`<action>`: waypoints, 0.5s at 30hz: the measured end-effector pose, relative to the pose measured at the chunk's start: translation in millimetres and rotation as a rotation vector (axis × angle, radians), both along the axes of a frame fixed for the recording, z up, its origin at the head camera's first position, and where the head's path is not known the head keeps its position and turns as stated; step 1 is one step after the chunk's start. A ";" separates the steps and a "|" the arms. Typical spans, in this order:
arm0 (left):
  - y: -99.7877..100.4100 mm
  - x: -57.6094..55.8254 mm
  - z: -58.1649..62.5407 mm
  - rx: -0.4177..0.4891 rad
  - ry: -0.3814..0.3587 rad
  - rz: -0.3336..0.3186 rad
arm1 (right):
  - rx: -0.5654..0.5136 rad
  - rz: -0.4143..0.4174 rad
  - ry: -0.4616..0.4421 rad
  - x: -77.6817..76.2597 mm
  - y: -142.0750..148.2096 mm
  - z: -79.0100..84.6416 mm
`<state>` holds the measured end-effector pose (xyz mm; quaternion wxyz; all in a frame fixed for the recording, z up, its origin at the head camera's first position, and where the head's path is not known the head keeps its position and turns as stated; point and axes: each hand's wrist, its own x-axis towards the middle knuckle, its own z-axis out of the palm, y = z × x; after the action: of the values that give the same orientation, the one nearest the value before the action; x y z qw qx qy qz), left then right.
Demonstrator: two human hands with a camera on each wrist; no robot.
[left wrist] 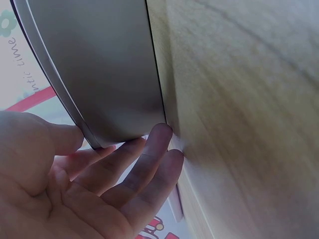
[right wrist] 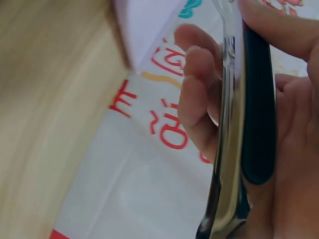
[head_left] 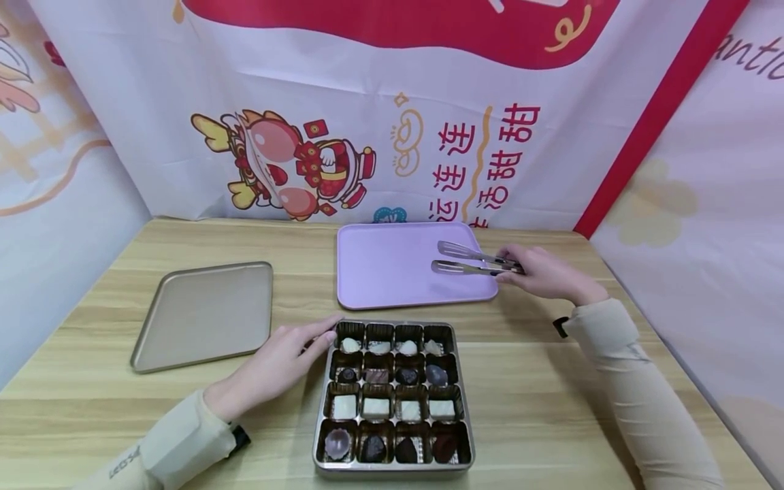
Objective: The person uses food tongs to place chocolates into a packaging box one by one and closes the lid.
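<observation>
My right hand (head_left: 547, 273) grips a pair of metal serving tongs (head_left: 465, 267) with dark handle pads (right wrist: 258, 107). The tongs' slotted ends are apart over the right part of a lilac tray (head_left: 392, 262), with nothing between them. Below that tray is a metal tin of chocolates (head_left: 468, 435), divided into several compartments holding white, brown and dark pieces. My left hand (head_left: 283, 361) touches the tin's far left corner, thumb at the rim and fingers loosely bent by the corner. In the left wrist view, the tin's side wall (left wrist: 99, 64) appears above my fingertips (left wrist: 160, 130).
A flat gold-coloured metal tray or lid (head_left: 211, 313) lies on the left of the wooden table (head_left: 533, 422). Behind the table hangs a printed cloth (head_left: 343, 75) with red writing and a cartoon figure. More printed cloth (head_left: 704, 224) borders the right side.
</observation>
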<state>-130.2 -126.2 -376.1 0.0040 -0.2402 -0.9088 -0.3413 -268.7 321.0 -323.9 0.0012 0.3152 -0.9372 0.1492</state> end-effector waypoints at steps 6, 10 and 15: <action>-0.6 0.0 0.1 -0.002 0.002 -0.003 | -0.037 -0.019 0.038 -8.0 4.3 -10.5; -0.4 0.1 -0.6 -0.002 0.004 -0.002 | -0.036 0.000 0.066 -11.9 6.9 -15.5; -0.1 -0.1 -0.5 -0.007 0.006 -0.001 | -0.010 0.033 0.104 -16.8 9.3 -23.3</action>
<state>-130.3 -126.2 -376.7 0.0055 -0.2416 -0.9098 -0.3374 -285.6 330.3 -347.2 0.0489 0.3378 -0.9299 0.1373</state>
